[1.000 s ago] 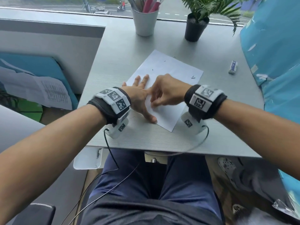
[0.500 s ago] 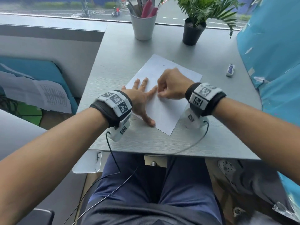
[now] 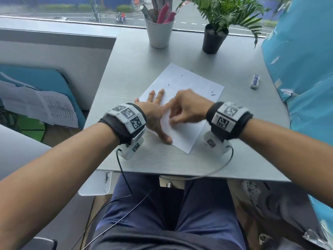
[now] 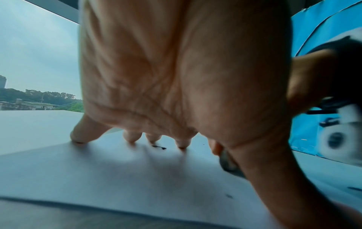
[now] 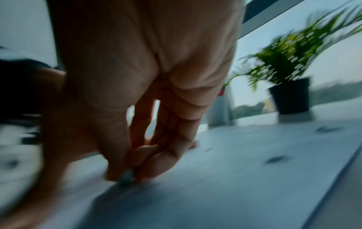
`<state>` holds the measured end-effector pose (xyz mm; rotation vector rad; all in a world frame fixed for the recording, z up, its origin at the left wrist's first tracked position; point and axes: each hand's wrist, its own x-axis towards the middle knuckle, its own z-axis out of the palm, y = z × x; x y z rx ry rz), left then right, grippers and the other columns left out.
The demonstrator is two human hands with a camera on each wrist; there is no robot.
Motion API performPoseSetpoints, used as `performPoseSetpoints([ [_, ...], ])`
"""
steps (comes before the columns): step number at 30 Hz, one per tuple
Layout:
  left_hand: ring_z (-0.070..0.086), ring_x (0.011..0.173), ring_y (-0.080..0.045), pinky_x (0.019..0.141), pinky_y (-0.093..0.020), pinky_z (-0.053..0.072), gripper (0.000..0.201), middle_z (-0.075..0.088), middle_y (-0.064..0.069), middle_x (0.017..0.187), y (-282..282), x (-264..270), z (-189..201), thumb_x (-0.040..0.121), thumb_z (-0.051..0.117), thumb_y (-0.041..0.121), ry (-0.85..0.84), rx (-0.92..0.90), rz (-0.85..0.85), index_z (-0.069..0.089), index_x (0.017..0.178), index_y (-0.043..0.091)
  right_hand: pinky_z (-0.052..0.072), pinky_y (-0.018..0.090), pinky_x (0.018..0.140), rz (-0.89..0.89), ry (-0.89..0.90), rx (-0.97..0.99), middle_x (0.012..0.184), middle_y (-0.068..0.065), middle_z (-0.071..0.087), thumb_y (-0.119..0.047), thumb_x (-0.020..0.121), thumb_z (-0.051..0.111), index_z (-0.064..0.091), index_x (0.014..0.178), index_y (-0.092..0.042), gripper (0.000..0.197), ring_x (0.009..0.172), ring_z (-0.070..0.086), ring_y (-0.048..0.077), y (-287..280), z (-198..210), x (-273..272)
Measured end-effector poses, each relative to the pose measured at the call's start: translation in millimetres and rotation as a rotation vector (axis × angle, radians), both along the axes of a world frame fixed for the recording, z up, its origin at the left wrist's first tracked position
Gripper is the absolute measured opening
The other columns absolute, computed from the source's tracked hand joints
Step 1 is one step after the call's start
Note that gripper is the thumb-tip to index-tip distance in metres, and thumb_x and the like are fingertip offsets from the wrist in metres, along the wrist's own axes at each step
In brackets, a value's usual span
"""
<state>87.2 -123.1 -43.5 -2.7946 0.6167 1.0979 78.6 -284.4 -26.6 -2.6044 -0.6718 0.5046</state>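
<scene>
On paper (image 3: 191, 82), left hand (image 3: 153, 112) presses, fingers apart; right hand (image 3: 187, 107) fingers pinch grey bit (image 5: 128, 177); eraser (image 3: 255, 81) label illegible.

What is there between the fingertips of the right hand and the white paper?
A small grey piece, perhaps an eraser, pinched by the right hand and touching the paper. The right wrist view shows it; the head view hides it.

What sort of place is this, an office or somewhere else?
Probably an office workstation beside a street-facing window: a grey wood-grain desk, a white cup of pens, and a white paper sheet where the right hand pinches a small grey object.
</scene>
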Motion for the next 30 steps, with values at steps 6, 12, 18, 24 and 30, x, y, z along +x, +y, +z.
performPoseSetpoints([
  [6, -0.034, 0.144, -0.032, 0.114, -0.071, -0.004, 0.152, -0.045, -0.002, 0.153, 0, 0, 1, 0.048, 0.075, 0.083, -0.003, -0.005, -0.003, -0.031, 0.149, 0.041, 0.050, 0.022, 0.055, -0.054, -0.051, 0.009, 0.064, -0.009, 0.066, -0.015, 0.070, 0.078, 0.075, 0.070, -0.016, 0.003, 0.061, 0.062, 0.005, 0, -2, 2],
  [12, -0.033, 0.145, -0.031, 0.113, -0.071, -0.003, 0.152, -0.044, 0.000, 0.154, -1, 0, 2, 0.048, 0.077, 0.082, -0.007, -0.009, 0.005, -0.031, 0.148, 0.043, 0.046, 0.017, 0.052, -0.203, -0.113, 0.011, 0.067, -0.001, 0.069, -0.018, 0.072, 0.074, 0.075, 0.071, -0.014, 0.004, 0.063, 0.062, 0.014, -20, 3, 26],
  [18, -0.034, 0.144, -0.031, 0.114, -0.071, -0.002, 0.153, -0.046, -0.001, 0.152, -1, 0, 1, 0.047, 0.075, 0.085, 0.004, 0.014, -0.013, -0.033, 0.147, 0.042, 0.054, 0.020, 0.059, -0.015, 0.018, 0.020, 0.068, -0.004, 0.072, -0.015, 0.073, 0.078, 0.078, 0.075, -0.014, 0.003, 0.063, 0.066, 0.007, -3, -1, -8],
  [24, -0.034, 0.145, -0.030, 0.114, -0.071, -0.004, 0.153, -0.045, 0.001, 0.153, -2, 0, 2, 0.046, 0.077, 0.082, 0.000, 0.006, 0.009, -0.031, 0.148, 0.043, 0.057, 0.026, 0.061, -0.099, -0.078, 0.017, 0.068, -0.004, 0.070, -0.014, 0.072, 0.076, 0.076, 0.071, -0.016, 0.002, 0.066, 0.068, 0.011, -10, 1, 6],
  [30, -0.034, 0.145, -0.030, 0.113, -0.070, -0.004, 0.153, -0.046, 0.001, 0.153, -2, 1, 3, 0.046, 0.077, 0.083, 0.004, 0.004, 0.005, -0.033, 0.146, 0.045, 0.058, 0.027, 0.063, -0.168, -0.071, 0.010, 0.072, -0.001, 0.073, -0.017, 0.073, 0.078, 0.078, 0.076, -0.014, 0.004, 0.071, 0.070, 0.014, -23, 7, 16],
])
